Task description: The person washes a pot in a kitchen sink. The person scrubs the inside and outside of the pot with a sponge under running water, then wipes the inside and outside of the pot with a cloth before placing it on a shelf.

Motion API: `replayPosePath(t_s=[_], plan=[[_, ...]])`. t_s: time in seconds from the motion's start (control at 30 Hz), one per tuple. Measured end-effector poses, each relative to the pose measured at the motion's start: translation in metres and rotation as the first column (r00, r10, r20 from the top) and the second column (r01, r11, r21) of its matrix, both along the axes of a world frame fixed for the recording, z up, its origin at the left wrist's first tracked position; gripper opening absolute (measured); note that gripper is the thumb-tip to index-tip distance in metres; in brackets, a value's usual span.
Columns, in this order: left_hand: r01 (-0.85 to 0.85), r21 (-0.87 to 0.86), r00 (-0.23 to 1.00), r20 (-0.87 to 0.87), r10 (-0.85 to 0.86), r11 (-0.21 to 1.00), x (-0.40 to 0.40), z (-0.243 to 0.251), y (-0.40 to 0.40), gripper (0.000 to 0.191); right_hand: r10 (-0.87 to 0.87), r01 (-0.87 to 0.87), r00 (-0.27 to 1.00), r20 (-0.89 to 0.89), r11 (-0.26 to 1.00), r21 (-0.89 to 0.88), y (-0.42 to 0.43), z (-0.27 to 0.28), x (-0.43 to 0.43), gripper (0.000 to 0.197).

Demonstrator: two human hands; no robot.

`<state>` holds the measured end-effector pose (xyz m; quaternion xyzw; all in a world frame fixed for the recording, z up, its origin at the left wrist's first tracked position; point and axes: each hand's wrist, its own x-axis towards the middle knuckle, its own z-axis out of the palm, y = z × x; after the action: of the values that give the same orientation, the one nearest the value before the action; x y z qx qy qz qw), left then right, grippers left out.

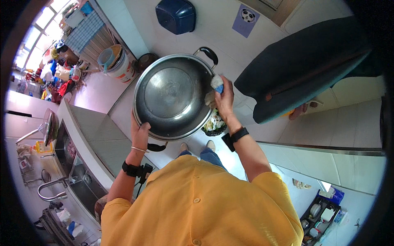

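Note:
A wide stainless steel pan (169,92) with two black-handled loops is held up in front of me, its inside facing the camera. My left hand (140,130) grips its lower left rim, the thumb over the edge, near the lower black handle (157,147). At the right rim is my right hand (225,95), with a white and blue cloth or sponge (217,83) between its fingers; a brownish part of it lies against the pan's rim. The upper black handle (210,56) stands free above this hand. Whether the right fingers also grip the rim is hard to tell.
A sink (87,187) with a faucet lies at the left. Below the pan, a bin (214,124) holds scraps. A dark garment (301,67) hangs at the right, with part of a hand beneath it. A blue bin (176,17) and white bucket (123,69) stand ahead.

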<state>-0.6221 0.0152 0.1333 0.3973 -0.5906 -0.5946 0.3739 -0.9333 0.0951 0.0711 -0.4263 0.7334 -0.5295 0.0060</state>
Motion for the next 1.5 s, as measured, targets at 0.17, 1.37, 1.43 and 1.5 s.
replayPosePath(t_s=[0.17,1.37,1.43,1.5], plan=[[-0.122,-0.036,0.992,-0.020,0.121,0.992,-0.004,-0.005,-0.005,0.068,-0.132,0.074,0.877,0.462,0.987,0.141,0.012,-0.028,0.041,0.043],[-0.037,0.392,0.912,-0.362,0.191,0.919,0.005,-0.052,-0.004,0.018,0.062,0.054,0.952,0.300,0.931,-0.362,-0.013,0.078,0.007,0.040],[-0.081,0.357,0.943,-0.276,0.187,0.931,0.010,-0.048,0.000,0.014,-0.042,0.111,0.986,0.162,0.889,-0.444,-0.008,0.107,0.022,0.046],[-0.123,0.213,0.967,-0.192,0.165,0.969,0.003,-0.048,0.006,0.015,-0.199,0.072,0.934,-0.297,0.918,-0.390,0.000,0.132,0.035,0.044]])
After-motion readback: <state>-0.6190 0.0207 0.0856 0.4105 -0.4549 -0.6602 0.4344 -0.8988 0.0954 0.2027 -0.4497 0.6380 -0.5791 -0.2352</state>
